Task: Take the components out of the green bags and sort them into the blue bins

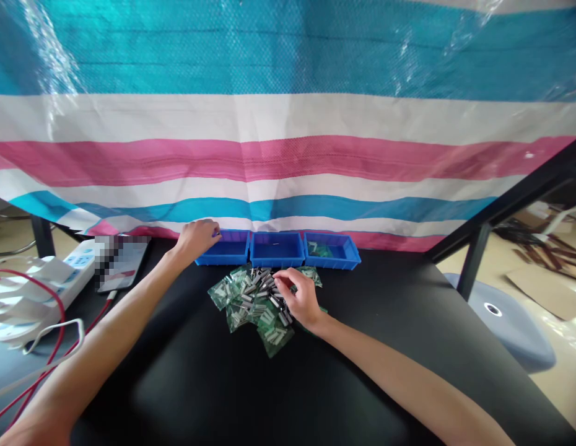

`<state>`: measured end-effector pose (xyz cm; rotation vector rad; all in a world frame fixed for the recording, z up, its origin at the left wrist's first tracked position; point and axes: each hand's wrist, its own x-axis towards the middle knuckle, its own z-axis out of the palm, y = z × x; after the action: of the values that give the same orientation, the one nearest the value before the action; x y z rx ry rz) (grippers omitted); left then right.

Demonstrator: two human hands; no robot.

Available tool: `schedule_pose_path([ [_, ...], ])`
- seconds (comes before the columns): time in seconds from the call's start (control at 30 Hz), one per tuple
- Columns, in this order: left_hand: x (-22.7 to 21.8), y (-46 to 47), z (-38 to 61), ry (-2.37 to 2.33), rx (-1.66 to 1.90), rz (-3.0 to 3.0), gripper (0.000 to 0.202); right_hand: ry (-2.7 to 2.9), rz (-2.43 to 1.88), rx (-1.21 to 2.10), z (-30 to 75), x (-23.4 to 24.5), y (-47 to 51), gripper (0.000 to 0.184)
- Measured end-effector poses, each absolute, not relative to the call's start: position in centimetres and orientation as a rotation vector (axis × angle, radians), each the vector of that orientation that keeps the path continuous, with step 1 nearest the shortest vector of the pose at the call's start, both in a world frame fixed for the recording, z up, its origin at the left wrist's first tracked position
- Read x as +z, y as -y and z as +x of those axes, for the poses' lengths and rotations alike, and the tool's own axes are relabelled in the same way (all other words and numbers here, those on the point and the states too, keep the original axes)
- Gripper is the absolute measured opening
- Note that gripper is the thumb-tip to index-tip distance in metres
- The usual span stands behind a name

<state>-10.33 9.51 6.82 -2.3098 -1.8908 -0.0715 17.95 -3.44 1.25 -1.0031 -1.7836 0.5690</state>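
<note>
My left hand (198,237) hovers over the left end of the left blue bin (227,253), its fingers curled together; whatever they hold is too small to name. Below the bins lies a pile of small silvery metal cylinders (257,285) mixed with greenish clear plastic packets (274,337) of similar small pieces. At the right side of this pile is my right hand (301,298), thumb and forefinger pinched; anything between them cannot be made out. A small light piece rests in the middle blue bin (277,254). Green packets lie inside the right blue bin (339,257).
A black tabletop (213,384) carries everything. On the left are a phone (130,266) with a red cable (95,319) and a white power strip (78,266). A striped plastic sheet (288,158) hangs behind the bins. A grey stool (506,328) stands at the right.
</note>
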Motion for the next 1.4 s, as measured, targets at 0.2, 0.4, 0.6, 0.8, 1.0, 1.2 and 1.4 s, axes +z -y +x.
schedule_pose_path([
  [0.2, 6.3, -9.5, -10.6, 1.901, 0.012, -2.259, 0.025, 1.786, -0.994, 0.575, 18.0, 1.2, 3.4, 0.015],
  [0.4, 5.8, -9.3, -10.5, 1.884, 0.068, -2.209, 0.027, 1.789, -0.986, 0.576, 18.0, 1.2, 3.4, 0.016],
  [0.6, 6.2, -9.0, -10.3, 1.890, 0.056, -2.213, 0.027, 1.795, -0.983, 0.575, 17.9, 1.1, 3.4, 0.015],
  [0.8, 9.9, -5.8, -8.2, 1.817, -0.125, -2.513, 0.031, 1.785, -0.984, 0.578, 18.0, 1.0, 3.3, 0.014],
  [1.0, 9.7, -0.8, -5.8, 1.688, 0.374, -2.652, 0.039, 1.782, -0.996, 0.585, 18.0, 1.1, 3.4, 0.014],
  [1.2, 7.4, 0.2, -4.6, 1.700, 0.499, -2.657, 0.031, 1.805, -0.998, 0.563, 18.0, 1.2, 3.4, 0.016],
  [1.4, 7.4, 0.6, -4.1, 1.589, 0.560, -2.670, 0.010, 1.800, -0.999, 0.565, 18.0, 1.0, 3.3, 0.016],
])
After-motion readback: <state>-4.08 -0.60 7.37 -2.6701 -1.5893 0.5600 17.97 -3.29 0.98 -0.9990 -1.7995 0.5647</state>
